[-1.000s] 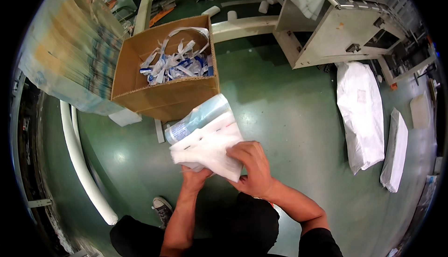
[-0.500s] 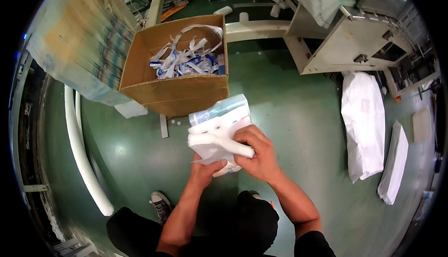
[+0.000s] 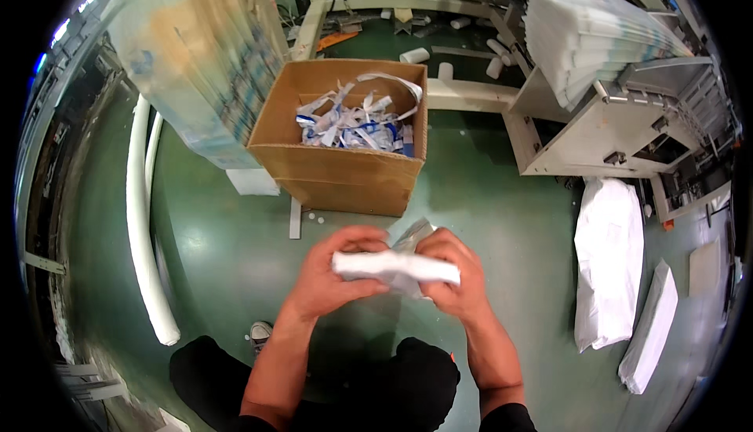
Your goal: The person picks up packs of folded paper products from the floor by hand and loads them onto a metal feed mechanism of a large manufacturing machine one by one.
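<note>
In front of me, over the floor, a thick folded white pad (image 3: 375, 265) is held edge-on and level between my two hands. My left hand (image 3: 325, 273) grips its left end, thumb below and fingers above. At its right end, my right hand (image 3: 455, 279) is closed round the pad together with a crumpled greyish plastic film (image 3: 412, 237), which sticks up behind and hangs below. Motion blurs the pad and the left fingers a little. Just beyond my hands stands an open cardboard box (image 3: 337, 185) with torn white and blue plastic strips (image 3: 361, 127) inside.
Tall stacks of plastic-wrapped packs stand at the left (image 3: 184, 55) and upper right, the right one over a pale machine frame (image 3: 604, 138). White wrapped bundles (image 3: 608, 267) lie on the green floor at right. A long white roll (image 3: 143, 228) lies at left.
The pad and its blue-printed plastic wrapper were tilted with flaps spread; now the pad is level and folded, the film crumpled. My left hand has moved up to the pad's left end.
</note>
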`<act>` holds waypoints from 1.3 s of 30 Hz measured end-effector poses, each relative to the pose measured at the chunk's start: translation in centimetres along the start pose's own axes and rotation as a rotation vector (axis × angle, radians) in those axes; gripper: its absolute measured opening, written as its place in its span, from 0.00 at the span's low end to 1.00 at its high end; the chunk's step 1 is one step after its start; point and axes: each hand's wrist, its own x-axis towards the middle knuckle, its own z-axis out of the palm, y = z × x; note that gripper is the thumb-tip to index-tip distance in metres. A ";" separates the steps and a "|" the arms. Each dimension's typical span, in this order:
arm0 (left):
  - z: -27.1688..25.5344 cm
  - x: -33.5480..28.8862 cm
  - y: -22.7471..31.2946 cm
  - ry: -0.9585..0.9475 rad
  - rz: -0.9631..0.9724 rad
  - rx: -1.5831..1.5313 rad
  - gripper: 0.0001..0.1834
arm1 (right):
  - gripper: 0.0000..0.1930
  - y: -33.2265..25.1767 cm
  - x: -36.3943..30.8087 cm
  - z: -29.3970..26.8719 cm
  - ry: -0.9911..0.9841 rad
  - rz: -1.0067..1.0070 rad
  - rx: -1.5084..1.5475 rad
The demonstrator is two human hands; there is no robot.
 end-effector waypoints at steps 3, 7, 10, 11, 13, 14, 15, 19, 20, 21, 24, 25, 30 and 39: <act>-0.3 1.6 2.8 0.040 -0.043 0.143 0.20 | 0.11 -0.3 1.7 0.7 0.102 0.093 0.043; -2.6 3.6 7.9 -0.047 0.013 0.304 0.15 | 0.07 -2.9 4.5 0.9 0.153 0.196 0.095; -4.0 2.6 12.9 -0.101 -0.026 0.246 0.14 | 0.07 -6.7 7.2 2.2 0.169 0.182 0.164; -4.3 1.7 14.6 -0.124 0.019 0.250 0.14 | 0.08 -8.0 8.2 2.9 0.150 0.181 0.201; -5.1 -1.0 17.6 -0.068 0.077 0.285 0.12 | 0.09 -10.6 9.9 3.9 0.051 0.114 0.352; -5.6 -2.4 18.9 -0.027 0.068 0.285 0.13 | 0.10 -11.7 10.8 4.4 -0.034 0.078 0.430; -6.1 -3.8 19.9 0.012 0.026 0.293 0.15 | 0.11 -12.8 11.5 4.8 -0.125 0.095 0.463; -8.3 -7.2 22.7 0.120 0.260 0.205 0.15 | 0.12 -15.3 14.6 8.4 -0.191 0.013 0.500; -9.2 -7.8 23.3 0.149 0.274 0.210 0.15 | 0.12 -15.8 15.3 9.6 -0.172 -0.015 0.518; -10.1 -8.4 23.9 0.175 0.285 0.218 0.15 | 0.12 -16.5 15.8 10.8 -0.144 0.039 0.538; -13.6 -9.9 25.6 0.236 0.180 0.149 0.15 | 0.13 -18.0 17.7 14.9 -0.048 0.168 0.609; -14.7 -10.3 25.9 0.247 0.209 0.144 0.15 | 0.14 -18.3 18.5 16.1 -0.076 0.200 0.621; -19.8 -11.0 27.2 0.336 0.311 0.136 0.15 | 0.16 -19.2 22.0 20.8 -0.167 0.213 0.535; -24.7 -8.8 29.9 0.291 0.464 0.132 0.19 | 0.19 -20.1 26.4 23.4 -0.007 0.116 0.513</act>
